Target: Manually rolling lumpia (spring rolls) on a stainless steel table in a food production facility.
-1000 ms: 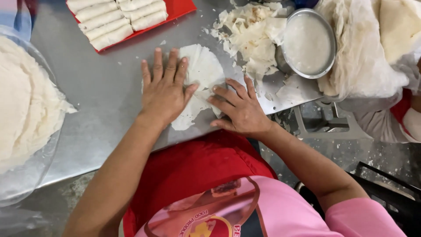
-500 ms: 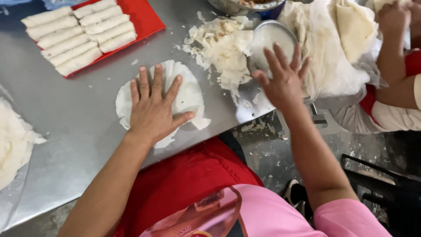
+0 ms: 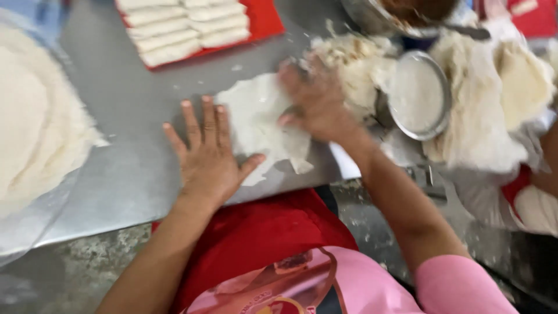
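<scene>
Pressing flat, the left hand lies fingers spread on the steel counter, its thumb touching the near-left edge of 1 thin white wrapper sheet. The right hand is motion-blurred on the sheet's far-right side; cannot tell whether it is spread or pinching. 1 red tray far left of centre holds about 8 white rolls in 2 columns, cut off by the top edge. 1 round metal lid sits right of the hands, beside 1 heap of torn wrapper scraps. 1 big stack of round wrappers fills the far left, cropped. 1 metal bowl is cut off at the top. Bare counter lies between stack and left hand; the near counter edge runs just below the left wrist.
</scene>
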